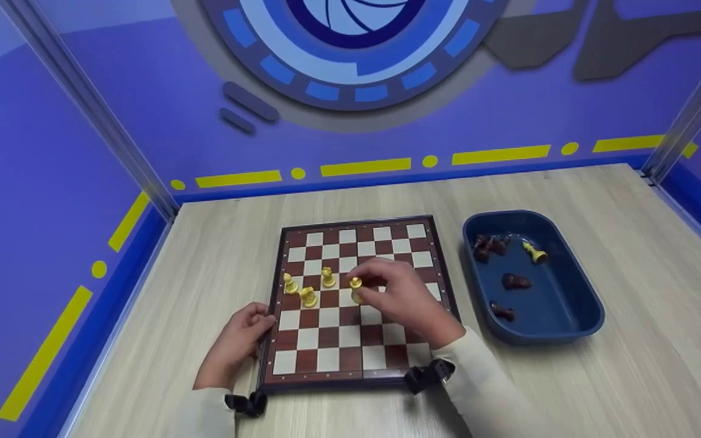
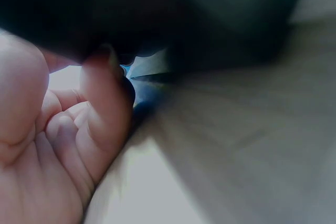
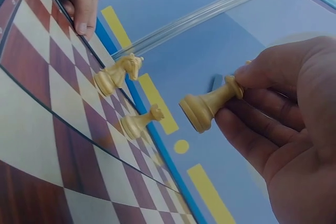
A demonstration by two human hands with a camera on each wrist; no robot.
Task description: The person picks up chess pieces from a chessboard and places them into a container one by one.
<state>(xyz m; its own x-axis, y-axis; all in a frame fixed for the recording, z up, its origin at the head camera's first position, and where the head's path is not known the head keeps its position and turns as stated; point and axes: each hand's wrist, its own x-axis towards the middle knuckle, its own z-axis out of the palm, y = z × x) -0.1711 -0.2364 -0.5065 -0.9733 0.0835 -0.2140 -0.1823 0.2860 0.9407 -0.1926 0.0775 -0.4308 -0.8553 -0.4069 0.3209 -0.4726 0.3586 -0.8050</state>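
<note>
Blue bin (image 1: 554,298): right of the chessboard (image 1: 328,359); contains dark pieces (image 1: 516,281) and 1 toppled yellow piece (image 1: 534,252).
Chessboard: bears 3 upright yellow pieces (image 1: 327,278).
Right hand (image 1: 402,298): pinches 1 yellow chessman (image 3: 210,106) above the chessboard.
Left hand (image 1: 235,340): touches the chessboard's left edge; grip cannot be told.

Left hand (image 2: 68,135), fingers bent, touching dark blurred board (image 2: 220,19); pale tabletop (image 2: 262,145) alongside.
</note>
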